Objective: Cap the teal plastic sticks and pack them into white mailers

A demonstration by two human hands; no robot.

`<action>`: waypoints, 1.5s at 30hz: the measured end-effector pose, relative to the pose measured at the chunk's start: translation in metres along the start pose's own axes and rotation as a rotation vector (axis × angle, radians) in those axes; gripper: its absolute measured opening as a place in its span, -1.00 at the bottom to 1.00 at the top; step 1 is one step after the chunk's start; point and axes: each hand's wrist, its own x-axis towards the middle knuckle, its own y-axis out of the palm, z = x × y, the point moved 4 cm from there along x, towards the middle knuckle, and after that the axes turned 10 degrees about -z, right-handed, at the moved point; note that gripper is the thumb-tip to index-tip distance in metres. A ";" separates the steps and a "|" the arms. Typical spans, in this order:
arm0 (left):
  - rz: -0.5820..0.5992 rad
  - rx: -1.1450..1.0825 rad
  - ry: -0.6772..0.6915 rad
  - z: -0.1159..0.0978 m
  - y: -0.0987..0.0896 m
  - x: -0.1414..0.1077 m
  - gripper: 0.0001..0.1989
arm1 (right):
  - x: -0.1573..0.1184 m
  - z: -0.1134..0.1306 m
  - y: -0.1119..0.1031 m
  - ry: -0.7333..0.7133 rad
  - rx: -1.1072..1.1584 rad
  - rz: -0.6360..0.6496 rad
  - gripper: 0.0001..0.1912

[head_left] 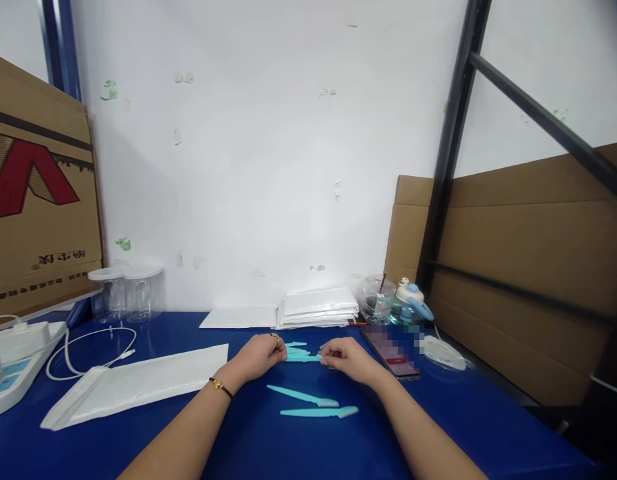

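Observation:
Between my two hands, a teal eyebrow razor [302, 359] lies level, just above or on the blue table. My left hand [261, 357] pinches its left end, and my right hand [347, 359] has thumb and fingers closed at its right end. Just behind it lie several more teal razors, partly hidden by my fingers. Nearer to me, one loose razor [301, 396] lies slanted on the table, and another razor [316, 413] sits in front of it, both with pale blade guards to the right.
A white padded mailer [143, 383] lies left of my left arm, near a white cable and a power strip [18, 383]. Stacked white mailers [318, 307] are against the wall. A phone [391, 353], clear cup and blue-capped bottle [409, 300] stand right. Two clear jars [143, 293] are back left.

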 end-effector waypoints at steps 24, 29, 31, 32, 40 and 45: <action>0.147 -0.044 0.069 -0.024 0.005 -0.007 -0.83 | -0.008 0.006 -0.010 0.009 -0.047 0.095 -0.70; 0.027 -0.006 0.079 -0.022 -0.002 -0.004 -0.78 | -0.004 0.004 -0.006 -0.018 -0.031 0.039 -0.75; -0.003 0.016 0.061 -0.014 -0.004 -0.003 -0.80 | 0.000 -0.004 -0.011 -0.004 -0.044 -0.029 -0.75; -0.009 0.031 0.042 -0.008 -0.005 -0.002 -0.81 | 0.001 -0.009 -0.015 0.015 -0.063 -0.067 -0.74; -0.066 -0.035 -0.056 -0.004 -0.011 -0.004 -0.78 | 0.000 -0.011 -0.033 0.024 -0.171 -0.201 -0.72; 0.259 -0.212 0.154 -0.058 0.011 -0.018 -0.60 | -0.005 -0.008 -0.036 0.096 -0.037 -0.077 -0.67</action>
